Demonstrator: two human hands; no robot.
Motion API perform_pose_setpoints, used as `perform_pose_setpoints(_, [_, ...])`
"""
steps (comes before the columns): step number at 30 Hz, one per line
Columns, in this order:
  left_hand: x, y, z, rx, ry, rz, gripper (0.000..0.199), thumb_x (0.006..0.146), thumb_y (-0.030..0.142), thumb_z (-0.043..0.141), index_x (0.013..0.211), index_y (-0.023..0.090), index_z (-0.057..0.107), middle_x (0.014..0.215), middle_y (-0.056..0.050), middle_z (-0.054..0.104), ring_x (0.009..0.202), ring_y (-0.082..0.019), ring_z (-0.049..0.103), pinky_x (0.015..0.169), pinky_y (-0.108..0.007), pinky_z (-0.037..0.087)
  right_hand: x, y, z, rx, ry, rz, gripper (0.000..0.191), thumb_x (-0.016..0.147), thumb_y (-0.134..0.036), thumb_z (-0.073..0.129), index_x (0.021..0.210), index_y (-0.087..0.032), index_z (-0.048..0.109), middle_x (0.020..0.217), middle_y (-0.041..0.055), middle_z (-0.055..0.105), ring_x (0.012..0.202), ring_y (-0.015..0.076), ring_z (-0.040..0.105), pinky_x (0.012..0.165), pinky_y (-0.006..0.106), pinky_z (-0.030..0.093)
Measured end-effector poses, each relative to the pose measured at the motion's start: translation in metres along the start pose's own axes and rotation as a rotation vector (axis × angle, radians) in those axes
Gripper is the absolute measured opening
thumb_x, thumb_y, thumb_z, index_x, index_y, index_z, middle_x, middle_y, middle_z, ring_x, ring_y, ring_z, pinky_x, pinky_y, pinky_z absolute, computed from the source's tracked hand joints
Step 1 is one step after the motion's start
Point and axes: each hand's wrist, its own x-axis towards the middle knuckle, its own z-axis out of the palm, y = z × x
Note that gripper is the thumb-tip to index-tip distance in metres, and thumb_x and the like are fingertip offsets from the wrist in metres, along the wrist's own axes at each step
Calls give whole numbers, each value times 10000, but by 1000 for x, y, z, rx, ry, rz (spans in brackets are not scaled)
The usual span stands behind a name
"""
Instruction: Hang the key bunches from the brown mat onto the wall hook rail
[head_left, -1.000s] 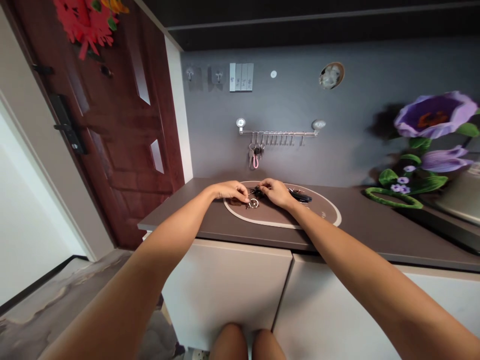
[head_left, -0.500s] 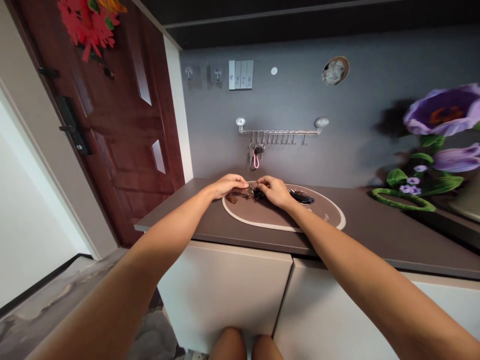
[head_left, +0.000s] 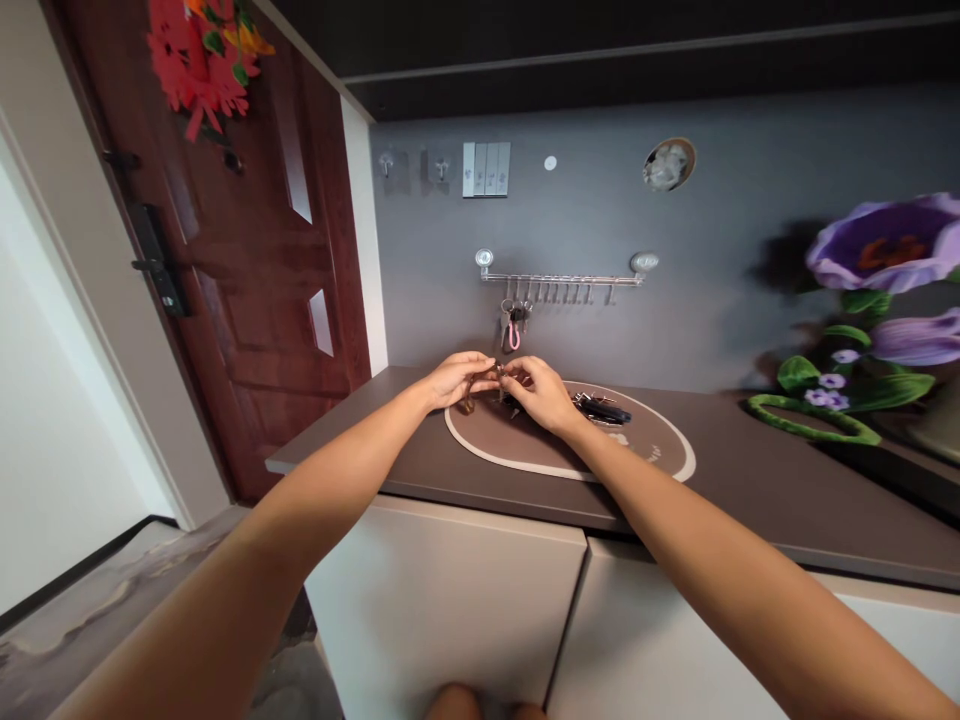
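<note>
A small metal key ring [head_left: 499,371] is sitting between both hands' fingertips, just above the oval mat [head_left: 517,461]. The left hand [head_left: 463,378] is pinching it, a brown fob [head_left: 469,402] hanging beneath; the right hand [head_left: 537,388] is closing thumb and finger on it. Black-handled keys [head_left: 604,410] are lying on the mat, right of the hands. Behind, more keys [head_left: 506,328] are hanging from the hook rail [head_left: 564,280].

The person's left hand [head_left: 456,382] and right hand [head_left: 541,396] were bare, with slender fingers [head_left: 478,362] and narrow wrists, the long, smooth arms [head_left: 330,480] were uncovered as far as they showed, and two rounded, bare knees [head_left: 456,704] were partly visible.
</note>
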Motion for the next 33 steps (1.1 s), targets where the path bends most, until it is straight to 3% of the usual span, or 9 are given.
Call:
perform_pose_setpoints(6, [1,-3,0,10,-26,-11,113,724,175,603,731,101,518,706,-31,613,732,-112,617,830,-325,472,2,3,2,-33,23,-49,128,756,-279,508,817,-181,565,806,35,545,720,128,522,676,259,433])
perform_pose_setpoints(17, [3,-1,-3,72,14,-11,123,692,179,628,734,84,561,746,-63,620,691,-117,607,594,-212,473,4,4,0,-57,65,-77,139,794,-267,468,781,-186,579,792,44,553,770,150,513,720,273,403])
perform_pose_setpoints(27, [2,-4,-3,185,-19,-104,253,676,319,641,783,101,569,749,-61,627,637,-121,594,662,-284,460,5,1,-1,-43,84,21,215,836,-309,371,779,-183,536,770,44,566,760,155,508,728,271,383])
perform_pose_setpoints(33, [2,-5,-2,236,-16,-70,262,655,315,660,801,114,577,761,-49,617,649,-108,587,658,-258,446,5,-1,-4,-26,104,19,222,835,-319,380,788,-182,547,803,52,580,789,159,514,744,269,380])
